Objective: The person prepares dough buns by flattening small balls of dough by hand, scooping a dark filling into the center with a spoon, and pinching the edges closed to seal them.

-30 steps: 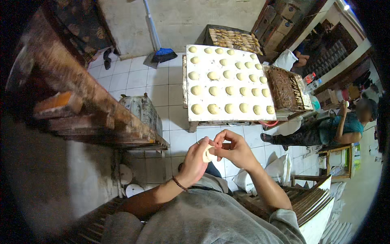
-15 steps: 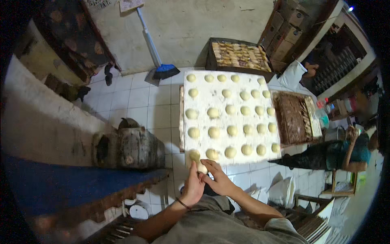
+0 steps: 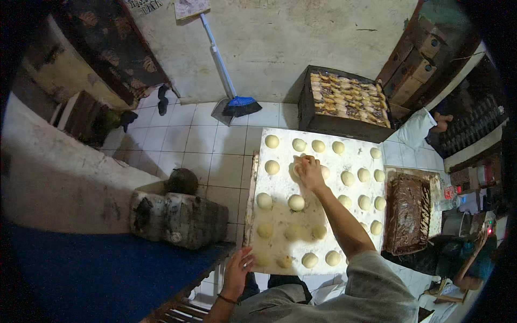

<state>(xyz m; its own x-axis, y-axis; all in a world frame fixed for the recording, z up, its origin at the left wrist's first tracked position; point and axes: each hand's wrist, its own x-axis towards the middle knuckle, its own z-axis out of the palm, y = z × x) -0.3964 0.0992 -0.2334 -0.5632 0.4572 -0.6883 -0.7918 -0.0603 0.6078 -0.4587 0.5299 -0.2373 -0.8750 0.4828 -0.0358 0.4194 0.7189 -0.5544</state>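
My right hand reaches over a white board laid out with rows of pale, round dough balls, its fingertips closed around a dough ball in the second row from the back. That ball is mostly hidden by the fingers. Beside the board's front left corner is my left hand, fingers apart and slightly curled, holding nothing. My shadow covers the front left part of the board.
A dark box of pastries stands behind the board, a tray of brown mixture to its right. A broom leans on the wall. A grimy container and blue surface are left. A co-worker works at right.
My hands, earlier together on a piece of dough, have separated. The right moved forward onto the board with dough; the left let go and lies beside the corner. The view has shifted forward.
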